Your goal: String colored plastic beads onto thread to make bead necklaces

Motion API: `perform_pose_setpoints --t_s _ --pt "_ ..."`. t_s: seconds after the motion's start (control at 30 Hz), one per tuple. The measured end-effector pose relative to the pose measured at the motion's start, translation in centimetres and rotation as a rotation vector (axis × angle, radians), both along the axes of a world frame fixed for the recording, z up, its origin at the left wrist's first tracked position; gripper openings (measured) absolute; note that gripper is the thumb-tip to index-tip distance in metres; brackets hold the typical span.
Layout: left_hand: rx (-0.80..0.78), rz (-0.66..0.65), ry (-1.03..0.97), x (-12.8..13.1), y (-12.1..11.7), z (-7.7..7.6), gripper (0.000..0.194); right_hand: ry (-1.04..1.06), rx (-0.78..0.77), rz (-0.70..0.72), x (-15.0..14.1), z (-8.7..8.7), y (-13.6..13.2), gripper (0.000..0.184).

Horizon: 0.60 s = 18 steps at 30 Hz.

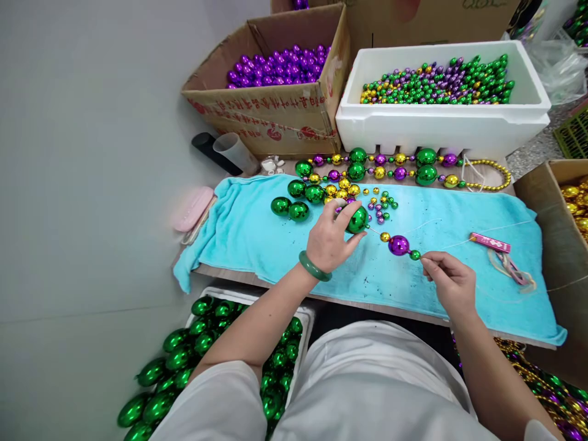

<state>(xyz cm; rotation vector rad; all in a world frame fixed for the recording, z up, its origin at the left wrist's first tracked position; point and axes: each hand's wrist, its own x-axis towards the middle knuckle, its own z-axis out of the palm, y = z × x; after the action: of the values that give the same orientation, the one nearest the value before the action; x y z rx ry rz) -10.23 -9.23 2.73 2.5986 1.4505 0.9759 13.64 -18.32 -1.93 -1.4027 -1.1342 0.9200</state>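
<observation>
My left hand (331, 237), with a green bangle on its wrist, is closed around a large green bead (357, 219) over the turquoise towel (257, 233). A thin string runs right from that bead through a small gold bead (384, 237), a purple bead (399, 245) and a small green bead (414, 255). My right hand (448, 283) pinches the string just past the small green bead. Loose green, gold and purple beads (321, 193) lie on the towel behind my left hand.
Finished bead strands (395, 165) lie along the table's back edge. Behind stand a cardboard box of purple beads (275, 67) and a white foam box of mixed beads (441, 79). A tray of green beads (202, 349) sits at lower left. A pink tag (489, 242) lies at right.
</observation>
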Motion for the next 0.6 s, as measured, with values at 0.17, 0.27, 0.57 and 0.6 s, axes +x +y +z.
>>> perform_pose_setpoints --t_s 0.17,0.27,0.57,0.6 --pt "0.029 -0.02 -0.038 1.3 -0.3 -1.0 0.058 -0.007 -0.007 -0.016 -1.1 -0.2 0.4 0.012" --pt "-0.024 -0.019 -0.093 1.6 -0.4 -1.3 0.058 0.023 -0.03 -0.044 -1.2 -0.5 0.5 0.012" --pt "-0.531 -0.077 -0.788 1.9 -0.3 -1.3 0.046 0.249 -0.186 -0.04 -1.4 -1.0 0.6 0.017" --pt "-0.585 -0.062 -0.902 2.0 -0.2 -1.3 0.045 0.254 -0.204 -0.035 -1.5 -1.1 0.6 0.018"
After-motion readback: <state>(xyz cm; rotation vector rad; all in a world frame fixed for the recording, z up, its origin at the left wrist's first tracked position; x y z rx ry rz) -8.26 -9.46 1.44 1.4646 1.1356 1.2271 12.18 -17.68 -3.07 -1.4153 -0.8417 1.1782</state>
